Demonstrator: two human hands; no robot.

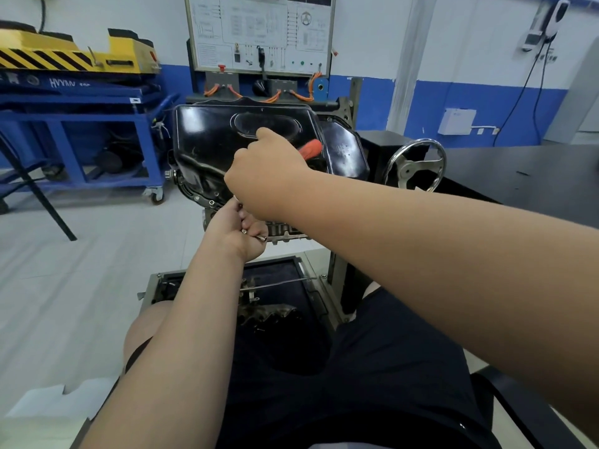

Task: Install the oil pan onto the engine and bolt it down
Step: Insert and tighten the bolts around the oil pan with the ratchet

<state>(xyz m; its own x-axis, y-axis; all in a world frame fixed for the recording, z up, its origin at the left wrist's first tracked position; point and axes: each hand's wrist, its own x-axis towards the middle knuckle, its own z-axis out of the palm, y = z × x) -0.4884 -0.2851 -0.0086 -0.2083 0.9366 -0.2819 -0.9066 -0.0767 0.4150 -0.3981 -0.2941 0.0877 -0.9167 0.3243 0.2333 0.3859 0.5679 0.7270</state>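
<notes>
The black oil pan (pixel 214 137) sits on the engine (pixel 285 230), which is mounted on a stand in front of me. My right hand (pixel 262 176) is closed around a tool with an orange handle (pixel 310 148), held over the pan's near flange. Just below it, my left hand (pixel 241 230) is closed on several small silver bolts (pixel 261 237) and reaches up to the flange edge. Bolt holes show along the flange (pixel 202 199) at the left. The tool's tip is hidden behind my right hand.
A chrome handwheel (pixel 416 165) on the stand is at the right. A tray (pixel 311 286) with dark parts and a rod lies under the engine. A blue cart (pixel 77 131) stands at the left, a wiring board (pixel 259 30) behind. My knees are below.
</notes>
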